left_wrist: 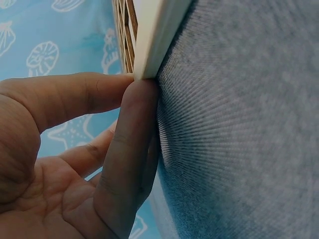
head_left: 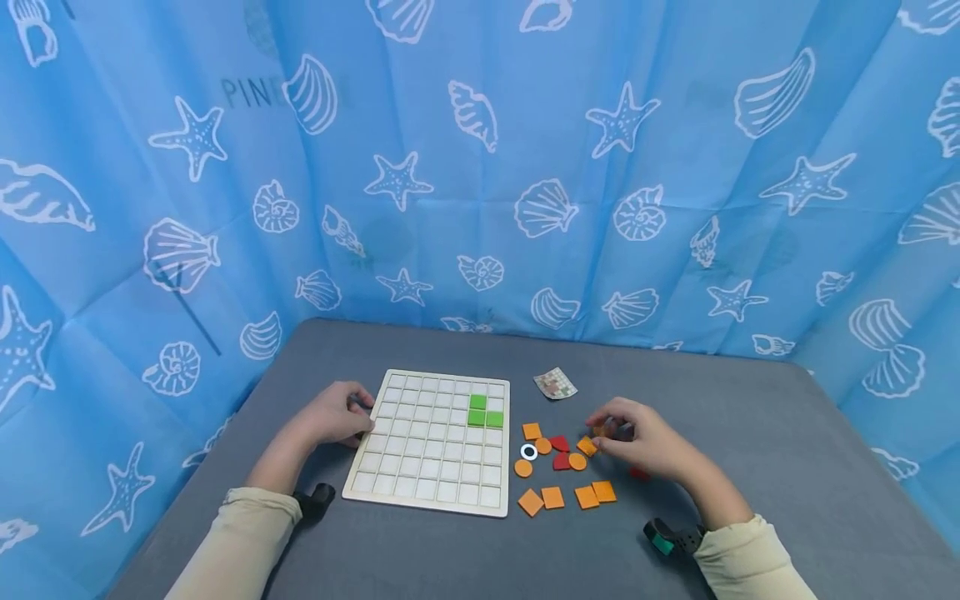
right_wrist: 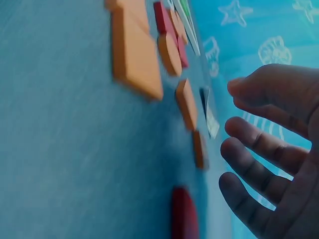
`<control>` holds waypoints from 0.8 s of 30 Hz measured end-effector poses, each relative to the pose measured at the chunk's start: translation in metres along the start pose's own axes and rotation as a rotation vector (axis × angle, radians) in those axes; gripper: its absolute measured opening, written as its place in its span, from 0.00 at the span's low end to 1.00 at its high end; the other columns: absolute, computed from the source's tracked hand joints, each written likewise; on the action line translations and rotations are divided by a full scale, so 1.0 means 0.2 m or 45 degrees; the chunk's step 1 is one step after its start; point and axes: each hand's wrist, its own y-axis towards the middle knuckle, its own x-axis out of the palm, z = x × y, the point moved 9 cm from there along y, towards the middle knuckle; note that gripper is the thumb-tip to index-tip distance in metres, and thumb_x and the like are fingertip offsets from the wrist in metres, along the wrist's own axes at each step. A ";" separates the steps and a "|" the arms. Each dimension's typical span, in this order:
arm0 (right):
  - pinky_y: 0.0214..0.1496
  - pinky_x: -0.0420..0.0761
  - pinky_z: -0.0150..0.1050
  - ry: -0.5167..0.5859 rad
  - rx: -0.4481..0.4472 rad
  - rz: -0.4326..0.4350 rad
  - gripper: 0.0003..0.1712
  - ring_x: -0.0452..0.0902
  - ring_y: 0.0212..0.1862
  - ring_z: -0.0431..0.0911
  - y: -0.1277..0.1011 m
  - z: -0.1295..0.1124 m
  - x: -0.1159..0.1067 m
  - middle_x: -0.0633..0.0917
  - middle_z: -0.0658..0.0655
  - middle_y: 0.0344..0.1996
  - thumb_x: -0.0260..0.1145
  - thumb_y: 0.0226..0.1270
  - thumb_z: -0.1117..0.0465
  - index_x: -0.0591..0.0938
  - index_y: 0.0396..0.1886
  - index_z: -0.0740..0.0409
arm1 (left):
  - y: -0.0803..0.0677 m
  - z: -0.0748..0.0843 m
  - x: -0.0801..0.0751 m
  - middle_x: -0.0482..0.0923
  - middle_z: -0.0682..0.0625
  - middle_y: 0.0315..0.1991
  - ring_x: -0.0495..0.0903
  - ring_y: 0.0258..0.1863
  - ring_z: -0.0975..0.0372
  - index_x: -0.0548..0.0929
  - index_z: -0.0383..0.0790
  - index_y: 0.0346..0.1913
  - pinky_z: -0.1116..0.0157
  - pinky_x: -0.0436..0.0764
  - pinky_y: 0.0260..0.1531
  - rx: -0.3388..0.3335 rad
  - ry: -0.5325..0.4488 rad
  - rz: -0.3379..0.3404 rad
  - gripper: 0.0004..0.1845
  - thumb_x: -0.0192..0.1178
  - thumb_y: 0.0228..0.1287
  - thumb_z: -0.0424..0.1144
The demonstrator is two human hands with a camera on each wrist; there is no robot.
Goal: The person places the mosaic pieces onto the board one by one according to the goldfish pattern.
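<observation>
A pale wooden grid board lies flat with three green square tiles near its upper right corner. My left hand is at the board's left edge; in the left wrist view, thumb and finger pinch the rim. My right hand hovers over the right end of the loose pieces, fingers bent and apart, holding nothing. Near it in the right wrist view are a thin orange piece, an orange square tile and a red piece, all on the table.
Between board and right hand lie several orange squares, orange discs, two red pieces and a white ring with a dark middle. A small printed grid card lies behind them. A blue shell-patterned curtain hangs behind the grey table.
</observation>
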 end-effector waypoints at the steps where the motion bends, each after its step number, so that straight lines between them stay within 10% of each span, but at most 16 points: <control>1: 0.37 0.80 0.34 -0.008 0.017 0.010 0.12 0.75 0.39 0.42 -0.01 0.02 0.00 0.82 0.55 0.44 0.68 0.64 0.60 0.84 0.47 0.54 | 0.00 -0.01 0.00 0.75 0.40 0.34 0.80 0.30 0.54 0.75 0.32 0.53 0.58 0.86 0.30 0.004 0.005 -0.003 0.19 0.62 0.57 0.30; 24: 0.38 0.77 0.32 -0.071 0.123 0.049 0.16 0.73 0.41 0.46 -0.03 0.21 -0.02 0.81 0.52 0.46 0.71 0.62 0.59 0.84 0.50 0.52 | 0.01 -0.02 0.01 0.75 0.39 0.36 0.80 0.31 0.53 0.74 0.32 0.56 0.58 0.86 0.31 0.004 0.013 -0.014 0.21 0.62 0.59 0.31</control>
